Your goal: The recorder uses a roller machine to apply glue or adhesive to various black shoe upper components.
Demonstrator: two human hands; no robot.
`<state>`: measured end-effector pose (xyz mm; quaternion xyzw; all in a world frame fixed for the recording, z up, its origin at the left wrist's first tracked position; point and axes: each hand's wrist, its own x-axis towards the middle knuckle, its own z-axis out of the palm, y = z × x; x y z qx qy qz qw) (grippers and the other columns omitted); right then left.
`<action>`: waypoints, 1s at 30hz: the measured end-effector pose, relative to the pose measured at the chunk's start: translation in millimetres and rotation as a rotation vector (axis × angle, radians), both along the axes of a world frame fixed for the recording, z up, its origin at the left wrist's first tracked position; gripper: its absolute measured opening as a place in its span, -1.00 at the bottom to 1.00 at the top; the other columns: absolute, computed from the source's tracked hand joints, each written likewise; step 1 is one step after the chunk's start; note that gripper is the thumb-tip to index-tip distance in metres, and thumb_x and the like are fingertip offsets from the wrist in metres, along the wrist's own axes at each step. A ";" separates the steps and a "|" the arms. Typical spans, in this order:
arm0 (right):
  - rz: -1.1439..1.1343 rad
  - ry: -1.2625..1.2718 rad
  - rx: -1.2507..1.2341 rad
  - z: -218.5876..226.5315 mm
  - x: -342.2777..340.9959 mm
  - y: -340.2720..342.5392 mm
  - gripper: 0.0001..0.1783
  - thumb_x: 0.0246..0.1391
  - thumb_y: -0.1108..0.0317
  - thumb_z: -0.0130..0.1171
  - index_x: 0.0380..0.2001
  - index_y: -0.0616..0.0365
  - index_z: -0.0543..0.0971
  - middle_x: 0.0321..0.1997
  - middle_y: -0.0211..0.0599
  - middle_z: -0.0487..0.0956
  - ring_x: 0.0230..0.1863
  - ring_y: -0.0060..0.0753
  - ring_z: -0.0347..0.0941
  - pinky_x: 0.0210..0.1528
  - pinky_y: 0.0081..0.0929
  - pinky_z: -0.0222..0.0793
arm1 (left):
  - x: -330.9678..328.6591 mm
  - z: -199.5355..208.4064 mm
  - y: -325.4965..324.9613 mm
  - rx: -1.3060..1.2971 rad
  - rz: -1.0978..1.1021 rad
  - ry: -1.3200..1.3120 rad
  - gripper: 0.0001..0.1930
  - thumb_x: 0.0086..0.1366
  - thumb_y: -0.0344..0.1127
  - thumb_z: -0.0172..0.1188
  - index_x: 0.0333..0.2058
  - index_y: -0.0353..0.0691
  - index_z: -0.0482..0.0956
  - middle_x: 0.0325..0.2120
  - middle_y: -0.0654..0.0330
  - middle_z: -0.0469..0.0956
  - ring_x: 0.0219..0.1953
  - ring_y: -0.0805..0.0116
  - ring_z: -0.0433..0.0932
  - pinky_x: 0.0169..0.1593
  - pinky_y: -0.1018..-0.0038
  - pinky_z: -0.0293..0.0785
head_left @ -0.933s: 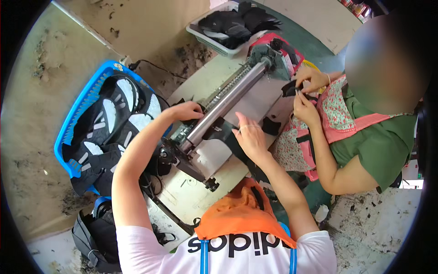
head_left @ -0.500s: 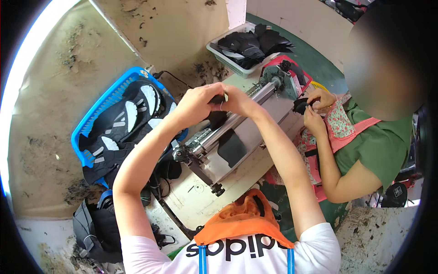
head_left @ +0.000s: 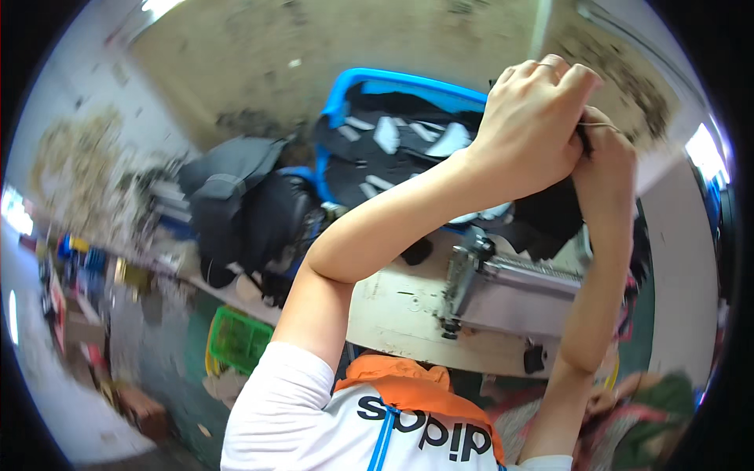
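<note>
While the left hand (head_left: 522, 129) and the right hand (head_left: 606, 157) meet high over the bench (head_left: 393, 314), a black piece (head_left: 585, 140) shows between them. Left: fingers curled well in, closed on the piece. Right: bent round it too — fingertips hidden, so exact contact cannot be told. Just below the grip, a dark sheet (head_left: 551, 216); whether it joins the piece cannot be told. Farther below, the machine (head_left: 510, 290) on the bench, with a scrap (head_left: 535, 358) near the front edge. Left of the grip, a blue basket (head_left: 336, 102) of black parts (head_left: 353, 171) with white patches — partly covered by the left arm. Farther left, a black heap (head_left: 236, 220). Below right of the grip, a co-worker's green sleeve (head_left: 669, 408), blurred.
</note>
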<state>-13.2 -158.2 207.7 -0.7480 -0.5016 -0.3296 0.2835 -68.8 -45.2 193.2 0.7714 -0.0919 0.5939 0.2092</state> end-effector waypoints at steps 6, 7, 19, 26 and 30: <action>0.535 0.389 -0.074 20.5 -51.6 62.7 -0.78 -0.08 0.44 0.23 -0.31 0.30 0.54 -0.47 -0.14 0.56 -0.47 -0.39 0.49 -0.34 -0.49 0.37 | -121.0 -6.5 157.6 -0.292 0.194 0.201 -0.69 -0.09 -0.57 0.05 -0.29 -0.29 0.55 -0.49 0.22 0.53 -0.53 0.54 0.47 -0.51 0.62 0.39; 0.576 0.419 -0.014 17.2 -40.7 81.1 -0.78 -0.07 0.43 0.23 -0.32 0.30 0.54 -0.48 -0.17 0.56 -0.48 -0.46 0.46 -0.36 -0.50 0.36 | -137.4 -11.4 167.2 -0.225 0.227 0.337 -0.70 -0.06 -0.55 0.09 -0.26 -0.29 0.55 -0.52 0.23 0.51 -0.53 0.54 0.45 -0.48 0.61 0.40; 0.410 0.025 0.242 10.8 -107.5 305.7 -0.75 -0.17 0.38 0.20 -0.32 0.12 0.52 -0.34 -0.25 0.56 -0.32 -0.10 0.49 -0.31 -0.29 0.43 | -392.2 -193.2 229.2 -0.962 0.646 0.157 -0.57 0.22 -0.25 0.17 0.00 -0.38 0.41 -0.04 0.06 0.41 0.01 0.31 0.39 0.12 0.43 0.24; 0.996 -0.005 0.290 -56.6 -208.8 315.9 -0.73 -0.33 0.37 0.28 -0.44 0.04 0.48 -0.39 -0.28 0.45 -0.34 -0.18 0.47 -0.35 -0.27 0.42 | -393.1 -213.8 214.6 -1.263 0.145 0.264 -0.32 0.31 0.10 -0.05 0.16 -0.39 0.20 0.06 0.09 0.35 0.12 0.37 0.28 0.19 0.49 0.12; 1.162 0.202 -0.253 -131.5 -236.9 249.4 -0.66 -0.17 0.09 0.28 -0.36 0.06 0.51 -0.39 -0.22 0.49 -0.39 -0.18 0.48 -0.36 -0.37 0.41 | -399.2 -208.8 216.2 -1.467 0.166 0.231 -0.22 0.26 0.33 -0.23 0.11 -0.31 0.32 0.01 0.15 0.42 0.09 0.38 0.31 0.17 0.45 0.13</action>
